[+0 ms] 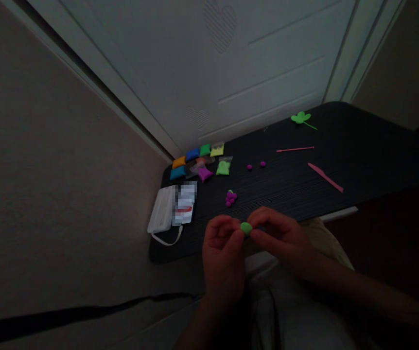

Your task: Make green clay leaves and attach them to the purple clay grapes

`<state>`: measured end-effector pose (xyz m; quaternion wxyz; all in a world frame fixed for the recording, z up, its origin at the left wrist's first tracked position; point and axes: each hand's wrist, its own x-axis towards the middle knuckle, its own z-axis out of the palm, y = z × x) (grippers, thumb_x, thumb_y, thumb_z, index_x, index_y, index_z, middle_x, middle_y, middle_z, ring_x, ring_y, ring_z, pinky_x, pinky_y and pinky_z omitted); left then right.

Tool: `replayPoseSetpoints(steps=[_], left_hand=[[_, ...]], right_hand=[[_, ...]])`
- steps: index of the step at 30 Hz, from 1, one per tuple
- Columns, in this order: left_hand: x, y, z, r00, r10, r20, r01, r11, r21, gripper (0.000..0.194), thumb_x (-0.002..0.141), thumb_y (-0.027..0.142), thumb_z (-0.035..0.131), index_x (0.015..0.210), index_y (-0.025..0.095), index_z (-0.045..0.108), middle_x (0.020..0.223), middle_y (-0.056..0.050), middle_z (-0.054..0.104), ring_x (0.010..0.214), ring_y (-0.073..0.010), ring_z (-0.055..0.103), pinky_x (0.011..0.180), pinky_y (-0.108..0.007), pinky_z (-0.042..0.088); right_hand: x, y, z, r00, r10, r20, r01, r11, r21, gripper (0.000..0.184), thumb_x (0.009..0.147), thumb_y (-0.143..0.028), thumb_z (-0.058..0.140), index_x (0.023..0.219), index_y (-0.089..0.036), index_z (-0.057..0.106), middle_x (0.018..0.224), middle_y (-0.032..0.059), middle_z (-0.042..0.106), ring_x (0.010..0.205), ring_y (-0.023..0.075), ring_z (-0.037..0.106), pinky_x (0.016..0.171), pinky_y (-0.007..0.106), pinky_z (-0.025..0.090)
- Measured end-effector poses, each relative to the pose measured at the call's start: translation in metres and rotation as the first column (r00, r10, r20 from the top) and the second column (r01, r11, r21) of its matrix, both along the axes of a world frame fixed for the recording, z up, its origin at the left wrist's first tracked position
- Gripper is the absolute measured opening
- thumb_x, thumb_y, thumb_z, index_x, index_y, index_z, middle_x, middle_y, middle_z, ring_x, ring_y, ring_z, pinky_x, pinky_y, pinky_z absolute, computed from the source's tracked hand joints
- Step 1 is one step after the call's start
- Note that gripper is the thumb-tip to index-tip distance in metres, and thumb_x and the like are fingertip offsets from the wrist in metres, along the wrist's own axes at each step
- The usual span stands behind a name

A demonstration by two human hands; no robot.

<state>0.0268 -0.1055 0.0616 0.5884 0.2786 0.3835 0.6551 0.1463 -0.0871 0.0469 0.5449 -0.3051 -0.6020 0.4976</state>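
Between the fingertips of both hands is a small flattened piece of light green modelling clay [246, 229]. My left hand [224, 248] pinches its left side, and my right hand [284, 238] pinches its right side, just over the table's near edge. Beyond them on the dark table [275, 189] lies a small bunch of purple clay balls [230, 199] with a bit of green at its top. Two loose purple clay balls, one on the left [249, 167] and one on the right [262, 164], rest farther back.
Several bagged clay packs stand at the back left, among them an orange pack [179, 162], a purple pack [205, 174] and a light green pack [223, 167]. A phone [184, 204] lies beside a white case [162, 209]. Rightward are a pink stick tool [295, 149], a pink knife [325, 177] and a green clay clover [300, 117].
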Motion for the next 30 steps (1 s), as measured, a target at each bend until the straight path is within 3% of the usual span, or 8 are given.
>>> replayPoseSetpoints(steps=[9,20,30], left_hand=[[-0.0022,-0.0004,0.0001,0.999,0.021,-0.049,-0.022,0.999,-0.024,0.033,0.063,0.012,0.068,0.09,0.024,0.056,0.074,0.004,0.062,0.066,-0.0073,0.059,0.063,-0.019,0.048],[-0.0004,0.0001,-0.0035,0.997,-0.03,0.073,0.029,1.0,0.009,0.027,0.066,0.013,0.067,0.088,0.026,0.058,0.072,0.006,0.06,0.073,-0.0064,0.058,0.072,-0.019,0.047],[-0.0009,0.0005,-0.002,0.998,-0.025,0.057,0.025,1.0,-0.006,0.029,0.065,0.012,0.067,0.089,0.026,0.058,0.069,0.006,0.061,0.066,-0.006,0.057,0.065,-0.018,0.046]], right_hand=[[0.0021,0.0006,0.0006,0.999,0.039,0.006,-0.039,0.999,0.006,0.006,0.081,-0.025,0.054,0.081,-0.02,0.057,0.078,0.0002,0.055,0.074,0.0122,0.053,0.068,0.026,0.045],[-0.002,0.0003,-0.0025,0.998,0.04,-0.039,-0.04,0.999,-0.023,0.006,0.081,-0.024,0.054,0.085,-0.021,0.057,0.083,0.0014,0.056,0.08,0.0139,0.054,0.072,0.028,0.044],[0.001,0.0001,0.0004,0.997,0.068,-0.021,-0.069,0.997,-0.045,0.004,0.081,-0.023,0.054,0.08,-0.02,0.056,0.079,0.0,0.055,0.075,0.012,0.052,0.07,0.025,0.042]])
